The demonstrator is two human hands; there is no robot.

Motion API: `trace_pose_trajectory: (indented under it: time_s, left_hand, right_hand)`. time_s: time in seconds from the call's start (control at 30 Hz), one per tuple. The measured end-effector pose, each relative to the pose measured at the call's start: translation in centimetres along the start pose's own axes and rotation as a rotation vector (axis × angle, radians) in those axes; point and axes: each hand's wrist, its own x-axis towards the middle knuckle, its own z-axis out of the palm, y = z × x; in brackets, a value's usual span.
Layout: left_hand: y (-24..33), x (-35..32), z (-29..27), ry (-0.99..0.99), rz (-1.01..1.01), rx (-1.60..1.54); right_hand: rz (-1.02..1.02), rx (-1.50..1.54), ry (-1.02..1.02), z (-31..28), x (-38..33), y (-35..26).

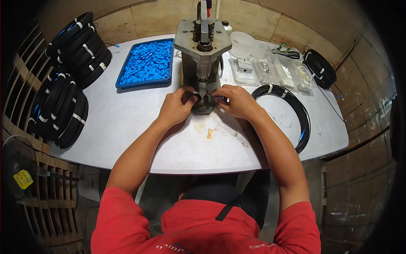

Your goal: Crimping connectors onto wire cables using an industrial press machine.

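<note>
A grey metal bench press point(204, 46) stands at the middle of the table, its round ram coming down over a small base point(204, 111). At the left of the ram my left hand point(176, 106) is closed, thumb and fingers pinched at a small dark piece that I cannot make out. My right hand point(237, 100) is closed at the right of the ram, its bent fingers around a small blue piece point(219, 98) that shows only in part. Both hands are close to the press base. What lies directly under the ram is mostly hidden.
A blue tray point(122, 86) of small blue parts sits left of the press. Stacked black cable coils point(63, 111) stand at far left. One black cable coil point(301, 112) lies right of my hand. Clear plastic containers point(265, 73) and another coil point(320, 70) are behind it.
</note>
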Motion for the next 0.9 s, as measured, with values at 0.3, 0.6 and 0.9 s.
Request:
trace_pose_trajectory:
  time_s: [0.3, 0.6, 0.9]
  left_hand:
    - [-0.10, 0.17, 0.04, -0.017, -0.011, 0.014]
    - [0.23, 0.03, -0.06, -0.011, -0.016, 0.016]
    - [0.09, 0.23, 0.06, -0.023, -0.022, 0.015]
  right_hand:
    - [-0.022, 0.009, 0.017, -0.05, -0.05, 0.09]
    - [-0.009, -0.008, 0.036, 0.09, -0.12, 0.05]
    - [-0.004, -0.020, 0.052, 0.17, -0.15, 0.08]
